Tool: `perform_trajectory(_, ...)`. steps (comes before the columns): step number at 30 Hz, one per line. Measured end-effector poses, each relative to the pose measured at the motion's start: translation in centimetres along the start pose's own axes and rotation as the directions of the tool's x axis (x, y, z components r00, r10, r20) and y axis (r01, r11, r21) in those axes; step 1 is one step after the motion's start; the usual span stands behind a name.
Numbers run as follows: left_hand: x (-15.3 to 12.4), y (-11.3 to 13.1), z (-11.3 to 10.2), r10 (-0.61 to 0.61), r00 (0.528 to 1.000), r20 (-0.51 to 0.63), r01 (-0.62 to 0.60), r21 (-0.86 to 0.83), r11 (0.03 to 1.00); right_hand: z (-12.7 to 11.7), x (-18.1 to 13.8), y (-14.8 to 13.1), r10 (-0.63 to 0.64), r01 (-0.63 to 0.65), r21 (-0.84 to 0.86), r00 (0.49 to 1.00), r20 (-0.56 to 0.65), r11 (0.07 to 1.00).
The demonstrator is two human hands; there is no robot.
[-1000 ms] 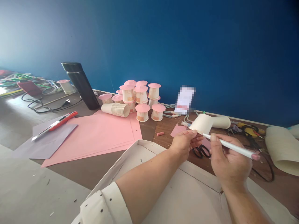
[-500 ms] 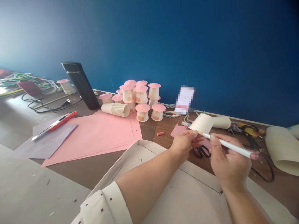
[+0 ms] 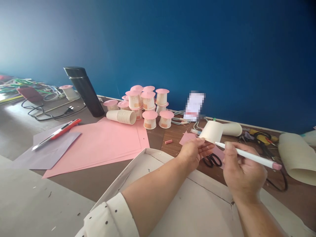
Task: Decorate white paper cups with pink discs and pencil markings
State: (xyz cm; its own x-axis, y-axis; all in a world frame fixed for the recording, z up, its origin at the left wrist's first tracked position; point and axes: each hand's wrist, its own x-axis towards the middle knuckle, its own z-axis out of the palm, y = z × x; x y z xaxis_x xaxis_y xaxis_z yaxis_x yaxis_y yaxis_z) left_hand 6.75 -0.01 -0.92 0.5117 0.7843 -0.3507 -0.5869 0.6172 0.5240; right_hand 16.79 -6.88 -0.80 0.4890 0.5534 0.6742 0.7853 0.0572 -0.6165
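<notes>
A white paper cup is upside down in my left hand, whose fingers grip it by the lower rim. My right hand is closed around a white marker pen with a pink end. The pen's tip is close to the cup's rim on the right; whether it touches, I cannot tell. Any marks on the cup are too faint to make out. Behind the held cup, another white cup lies on its side. Below my left fingers are black scissors handles and pink paper scraps.
Cups with pink paper roofs stand stacked by the wall, beside a row of nested cups. Pink sheets, a red box cutter and a black bottle are at left. A white box lid lies under my forearms.
The pen tip has moved slightly away to the right of the cup's lower left, and the pen is tilted a little more. The cup has turned slightly in my left hand.
</notes>
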Motion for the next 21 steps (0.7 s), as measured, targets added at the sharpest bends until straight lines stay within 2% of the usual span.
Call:
perform_trajectory(7, 0.29, -0.16, -0.04, 0.006, 1.0, 0.016, -0.007, 0.023, 1.0, 0.04, 0.02, 0.06, 0.008, -0.008, -0.015, 1.0, 0.002, 1.0)
perform_trajectory(21, 0.08, -0.05, 0.12, 0.019, 0.999, 0.046, -0.022, 0.068, 0.997, 0.12, 0.09, 0.25, -0.144, 0.143, -0.103, 0.99, -0.004, 0.984)
